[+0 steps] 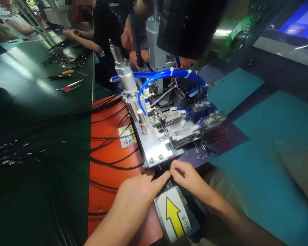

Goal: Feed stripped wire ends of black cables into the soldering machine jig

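Note:
My left hand (pixel 138 188) and my right hand (pixel 187 176) meet at the near edge of a metal fixture plate (pixel 154 150). Both pinch a tiny metal piece (pixel 169 172) between their fingertips, with fingers pressed together. The piece is too small to name. Just below my hands lies a grey pad with a yellow arrow label (pixel 173 213). Several thin black cables (pixel 110 136) run from the left across an orange surface (pixel 105 191) towards the plate.
The fixture carries silver pneumatic cylinders (pixel 127 80) and blue air hoses (pixel 169 73). Wrenches (pixel 202 152) and red-handled scissors (pixel 220 136) lie right of it. Pliers (pixel 61 74) and cable bundles (pixel 59 54) lie on the green bench, where other people work at the far end.

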`<state>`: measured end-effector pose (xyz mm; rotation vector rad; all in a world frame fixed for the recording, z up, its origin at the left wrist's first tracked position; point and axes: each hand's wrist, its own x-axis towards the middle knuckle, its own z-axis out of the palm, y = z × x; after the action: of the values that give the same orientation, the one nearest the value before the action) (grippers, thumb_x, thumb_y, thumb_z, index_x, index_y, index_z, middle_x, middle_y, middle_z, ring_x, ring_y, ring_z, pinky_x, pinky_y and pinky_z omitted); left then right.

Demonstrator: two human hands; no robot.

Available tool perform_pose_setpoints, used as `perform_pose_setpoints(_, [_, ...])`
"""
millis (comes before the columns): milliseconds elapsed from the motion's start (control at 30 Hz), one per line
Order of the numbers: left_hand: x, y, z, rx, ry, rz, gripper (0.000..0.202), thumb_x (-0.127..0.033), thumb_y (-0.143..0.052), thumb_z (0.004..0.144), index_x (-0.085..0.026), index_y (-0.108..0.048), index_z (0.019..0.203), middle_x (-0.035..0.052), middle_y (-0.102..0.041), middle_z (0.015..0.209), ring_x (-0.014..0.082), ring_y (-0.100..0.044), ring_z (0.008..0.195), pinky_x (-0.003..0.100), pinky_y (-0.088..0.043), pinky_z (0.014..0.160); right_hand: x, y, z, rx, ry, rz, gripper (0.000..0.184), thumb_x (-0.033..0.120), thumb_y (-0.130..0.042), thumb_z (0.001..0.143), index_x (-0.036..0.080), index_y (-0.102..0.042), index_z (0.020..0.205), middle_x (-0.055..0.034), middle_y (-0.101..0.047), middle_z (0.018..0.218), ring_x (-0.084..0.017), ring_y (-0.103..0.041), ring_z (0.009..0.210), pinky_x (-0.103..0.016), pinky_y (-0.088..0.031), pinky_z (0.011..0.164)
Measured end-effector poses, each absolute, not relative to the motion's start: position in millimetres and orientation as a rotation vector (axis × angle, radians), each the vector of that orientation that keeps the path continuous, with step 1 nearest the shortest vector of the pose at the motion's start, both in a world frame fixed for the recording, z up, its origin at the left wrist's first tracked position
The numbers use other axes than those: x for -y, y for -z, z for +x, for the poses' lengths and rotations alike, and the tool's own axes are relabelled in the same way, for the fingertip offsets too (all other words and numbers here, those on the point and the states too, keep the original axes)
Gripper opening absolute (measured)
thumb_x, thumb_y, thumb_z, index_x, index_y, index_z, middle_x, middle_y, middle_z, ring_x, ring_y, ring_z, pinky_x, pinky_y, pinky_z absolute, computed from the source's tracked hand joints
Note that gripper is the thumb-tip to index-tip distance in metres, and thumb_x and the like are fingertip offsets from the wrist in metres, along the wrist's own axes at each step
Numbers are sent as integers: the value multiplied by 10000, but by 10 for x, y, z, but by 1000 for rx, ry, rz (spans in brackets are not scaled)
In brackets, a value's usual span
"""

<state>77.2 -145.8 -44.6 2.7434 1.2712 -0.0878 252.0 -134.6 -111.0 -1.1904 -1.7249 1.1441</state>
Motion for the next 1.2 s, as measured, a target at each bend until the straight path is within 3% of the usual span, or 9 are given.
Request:
perform_pose_setpoints(133, [1571,569,646,-1334,-262,2712,454,-77,-318,840,-284,-464,1217,49,-582,846,194,-581,704,240,-440,507,1298,1017,2533,1703,-1245,-1203,151,178,-374,723,184,-393,574,33,-404,542,-108,-387,524,-214,-300,495])
perform_pose_setpoints(333, [1704,668,459,-1380,-584,2187,175,-163,-382,901,-209,-549,923,32,-535,835,138,-540,737,210,-436,625,1319,1020,2525,1642,-1298,-1229,163,226,-377,749,186,-391,591,32,-406,569,-109,-384,550,-217,-301,522])
perform_pose_setpoints(567, [1707,649,442,-1435,-464,2455,209,-176,-349,907,-192,-555,937,18,-448,701,148,-463,606,229,-330,496,1377,1009,2511,1606,-1274,-1265,167,247,-373,746,187,-384,590,31,-396,576,-115,-376,559,-231,-292,539])
perform_pose_setpoints(1000, [1675,657,438,-1413,-424,2631,284,-179,-290,926,-157,-564,853,12,-408,656,136,-415,554,230,-273,472,1353,1012,2481,1477,-1401,-1286,143,243,-402,692,187,-388,561,34,-392,547,-117,-378,546,-235,-288,520])
perform_pose_setpoints(1200, [1683,643,442,-1426,-378,2634,359,-193,-253,933,-163,-586,803,14,-416,646,139,-429,566,227,-287,475,1385,1030,2532,1351,-1470,-1253,251,348,-340,811,183,-445,653,16,-481,575,-121,-448,524,-239,-357,518])
